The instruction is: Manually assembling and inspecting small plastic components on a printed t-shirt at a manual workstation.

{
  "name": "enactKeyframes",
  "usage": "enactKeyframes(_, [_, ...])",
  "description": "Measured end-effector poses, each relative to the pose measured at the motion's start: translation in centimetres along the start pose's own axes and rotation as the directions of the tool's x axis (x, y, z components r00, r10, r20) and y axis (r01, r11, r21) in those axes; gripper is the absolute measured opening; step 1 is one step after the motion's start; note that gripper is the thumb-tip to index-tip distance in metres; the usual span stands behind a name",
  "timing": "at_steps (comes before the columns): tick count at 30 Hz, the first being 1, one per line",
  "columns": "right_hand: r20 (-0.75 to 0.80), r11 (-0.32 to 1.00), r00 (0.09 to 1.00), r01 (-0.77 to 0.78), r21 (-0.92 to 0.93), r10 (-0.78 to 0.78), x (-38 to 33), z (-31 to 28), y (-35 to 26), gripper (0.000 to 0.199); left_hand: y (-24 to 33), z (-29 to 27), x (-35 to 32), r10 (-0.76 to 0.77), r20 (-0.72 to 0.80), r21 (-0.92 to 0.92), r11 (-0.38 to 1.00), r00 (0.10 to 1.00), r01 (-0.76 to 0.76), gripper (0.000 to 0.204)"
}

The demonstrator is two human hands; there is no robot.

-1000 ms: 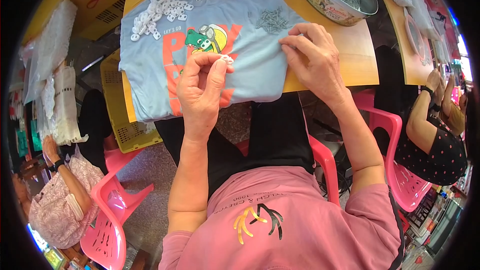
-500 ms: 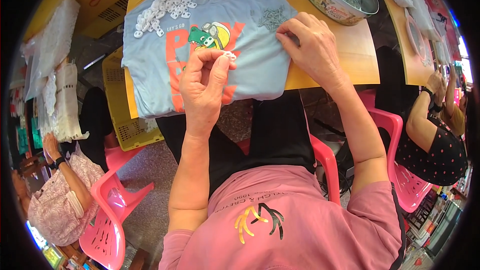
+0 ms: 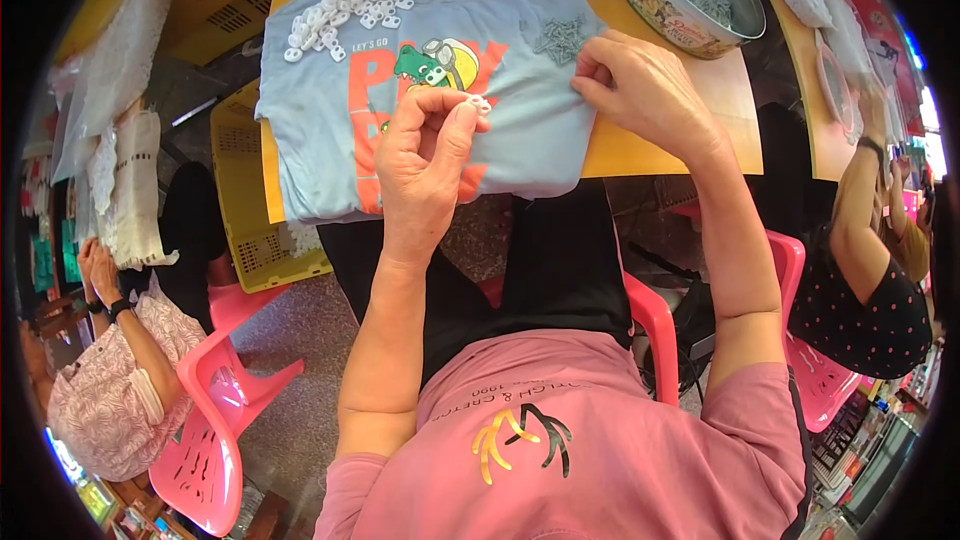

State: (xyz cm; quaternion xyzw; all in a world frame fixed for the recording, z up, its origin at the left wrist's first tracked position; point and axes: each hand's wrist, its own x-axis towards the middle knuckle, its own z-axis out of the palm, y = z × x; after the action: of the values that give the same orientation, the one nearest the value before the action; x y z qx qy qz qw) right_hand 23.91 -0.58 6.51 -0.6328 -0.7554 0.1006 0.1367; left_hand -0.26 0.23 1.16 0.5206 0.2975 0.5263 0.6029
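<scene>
My left hand (image 3: 425,165) is closed in a pinch, with a small white plastic piece with holes (image 3: 479,103) between thumb and forefinger. It hovers over a folded blue T-shirt (image 3: 300,130) with a cartoon print. My right hand (image 3: 650,90) is at the shirt's right edge, its thumb and fingers drawn together. Whatever they may hold is too small or hidden to tell. Just left of its fingertips lies a little heap of grey screws (image 3: 560,38). A pile of similar white plastic pieces (image 3: 345,8) covers the shirt's upper left.
A round tin (image 3: 668,5) of grey screws stands at the table's (image 3: 725,120) far right. Below the table's left side is a yellow plastic crate (image 3: 265,250). People sit on pink chairs (image 3: 205,440) to both sides; another table (image 3: 815,130) is at right.
My right hand's fingers have drawn closer together and a little away from the screw heap. The left hand keeps its pinch on the white piece. The whole view has shifted slightly.
</scene>
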Motion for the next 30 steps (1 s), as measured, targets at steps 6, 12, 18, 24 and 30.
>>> enactKeyframes(6, [-0.047,0.999,0.998,0.032,-0.021,-0.033,-0.3,-0.2,-0.2,0.016,0.2,0.1,0.0,0.003,0.008,0.008,1.000,1.000,-0.003,0.005])
enactKeyframes(12, [0.000,0.998,0.999,0.047,-0.037,-0.047,-0.2,-0.2,-0.3,0.014,0.3,-0.1,0.0,-0.003,-0.002,0.022,1.000,1.000,0.003,0.006])
enactKeyframes(18, [-0.051,0.945,0.998,-0.028,0.325,0.048,0.0,-0.1,-1.9,0.013,0.2,-0.3,0.0,-0.020,-0.010,-0.023,1.000,1.000,0.019,0.007])
enactKeyframes(24, [-0.083,0.541,0.986,-0.007,0.841,0.142,-0.3,2.6,-4.7,0.013,0.5,-0.1,0.0,-0.053,-0.005,-0.060,0.997,0.999,0.052,0.009])
enactKeyframes(30, [-0.006,0.223,0.988,-0.029,0.974,0.155,-0.1,3.7,-6.2,0.021,0.2,-0.2,-0.1,-0.050,-0.020,-0.027,0.998,0.999,0.049,0.010])
